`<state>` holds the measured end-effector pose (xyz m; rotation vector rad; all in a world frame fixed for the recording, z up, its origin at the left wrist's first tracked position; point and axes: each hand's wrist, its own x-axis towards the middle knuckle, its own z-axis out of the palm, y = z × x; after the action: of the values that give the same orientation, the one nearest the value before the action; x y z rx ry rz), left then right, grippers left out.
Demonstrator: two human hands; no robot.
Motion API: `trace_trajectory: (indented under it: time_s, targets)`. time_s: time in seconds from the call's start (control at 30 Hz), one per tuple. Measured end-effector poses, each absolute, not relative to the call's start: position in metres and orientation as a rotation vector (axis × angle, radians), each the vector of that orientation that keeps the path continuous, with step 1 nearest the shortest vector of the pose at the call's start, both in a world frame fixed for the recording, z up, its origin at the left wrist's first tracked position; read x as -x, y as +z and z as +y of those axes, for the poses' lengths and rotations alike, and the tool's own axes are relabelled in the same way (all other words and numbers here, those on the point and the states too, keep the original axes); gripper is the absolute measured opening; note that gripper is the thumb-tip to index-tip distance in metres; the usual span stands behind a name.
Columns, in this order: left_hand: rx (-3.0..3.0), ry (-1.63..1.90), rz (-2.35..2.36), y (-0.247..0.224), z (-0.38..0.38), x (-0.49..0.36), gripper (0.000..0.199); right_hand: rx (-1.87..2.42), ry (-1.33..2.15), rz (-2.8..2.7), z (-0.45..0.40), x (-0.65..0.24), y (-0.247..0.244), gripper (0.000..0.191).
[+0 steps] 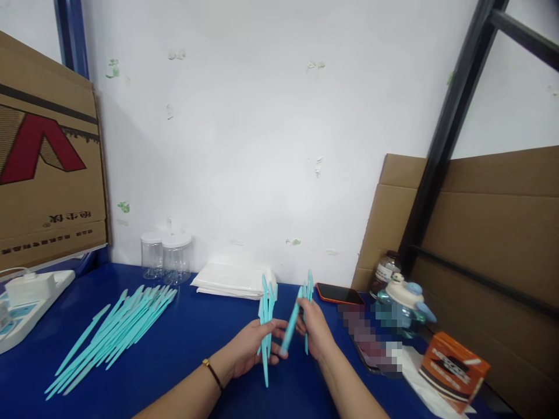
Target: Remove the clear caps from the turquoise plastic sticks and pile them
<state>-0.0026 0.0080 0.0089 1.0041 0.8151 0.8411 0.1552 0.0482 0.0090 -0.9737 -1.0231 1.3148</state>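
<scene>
My left hand (257, 348) is closed round a small bunch of slim turquoise eyebrow razors (265, 308), held nearly upright, their blade-shaped ends pointing up. Close beside it on the right, my right hand (313, 326) grips several more razors (309, 285). One of these razors (292, 329) tilts down towards the left fingertips and is slightly blurred; whether the left fingers touch it I cannot tell. On the blue table to the left lies a loose, fanned-out pile of the same razors (117, 331), with pale ends pointing away from me.
Behind stand two clear jars (177, 262) with white lids and a stack of white sheets (231, 280). A power strip (43, 308) is at far left. On the right are a phone (339, 293), a second, blurred-out phone (369, 343), a teal bottle (399, 308) and an orange box (454, 369).
</scene>
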Motion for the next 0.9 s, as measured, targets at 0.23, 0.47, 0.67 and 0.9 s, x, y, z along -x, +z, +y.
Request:
trace_trajectory:
  time_s: [0.23,0.47,0.67,0.9]
  targets:
    - [-1.066,0.648,0.661,0.015,0.001,0.006,0.038,0.819,1.571,-1.055,0.044,-0.159,0.015,0.027]
    - [-0.954,0.677,0.625,0.017,-0.001,0.003,0.043,0.866,1.500,-1.132,0.038,-0.146,0.014,0.045]
    - [-0.967,0.752,0.753,0.013,0.004,0.001,0.046,0.845,1.403,-0.994,0.046,-0.149,0.010,0.042]
    - [-1.048,0.794,0.848,0.012,0.003,0.000,0.051,0.855,1.258,-0.768,0.054,-0.157,0.014,0.039]
